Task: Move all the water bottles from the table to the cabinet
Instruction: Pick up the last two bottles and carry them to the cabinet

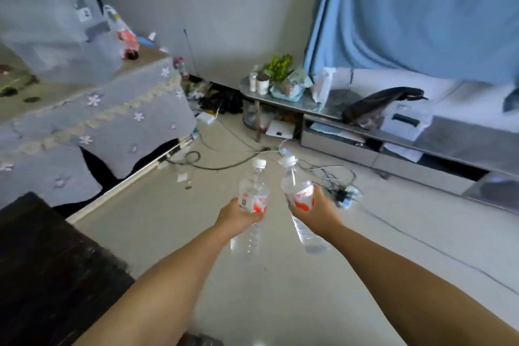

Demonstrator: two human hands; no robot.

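Two clear ribbed plastic bottles [252, 194], white-capped, one per gripping hands [238, 213].

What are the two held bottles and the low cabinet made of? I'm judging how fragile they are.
Left bottle and right bottle: clear thin plastic, glossy, seemingly; the floor shows through, caps white. Low cabinet: grey glossy top, maybe metal or lacquered board; it reflects light.

- Daylight, soft and even; it filters through the blue curtain [421, 8] at upper right.
- Shadows faint on the pale floor [280, 275].
- Wide-angle bending at edges.
- Motion blur and blocky smearing upper left.
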